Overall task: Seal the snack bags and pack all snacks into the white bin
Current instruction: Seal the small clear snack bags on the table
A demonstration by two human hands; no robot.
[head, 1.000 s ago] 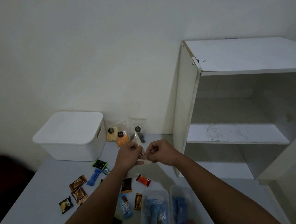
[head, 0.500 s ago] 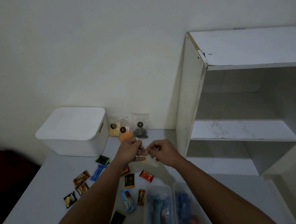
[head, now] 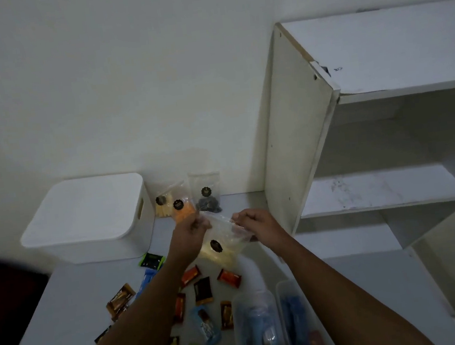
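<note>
Above the table I hold a clear snack bag (head: 219, 243) with a black round sticker and pale yellow contents. My left hand (head: 190, 229) pinches its top left corner and my right hand (head: 251, 221) pinches its top right. The white bin (head: 85, 223) stands at the back left with its lid on. Three more clear snack bags lean on the wall: yellow (head: 162, 204), orange (head: 182, 208) and dark (head: 208, 197). Several small wrapped snacks (head: 202, 290) lie scattered on the table under my arms.
Two clear plastic tubs (head: 257, 329) holding blue packets sit at the front right. A white open shelf unit (head: 372, 143) stands on the right, close to my right hand. The grey table (head: 62, 324) ends at the left against a dark area.
My hands have moved apart along the bag's top, and the bag now hangs spread out between them. The view has tilted downward and closer to the table.
</note>
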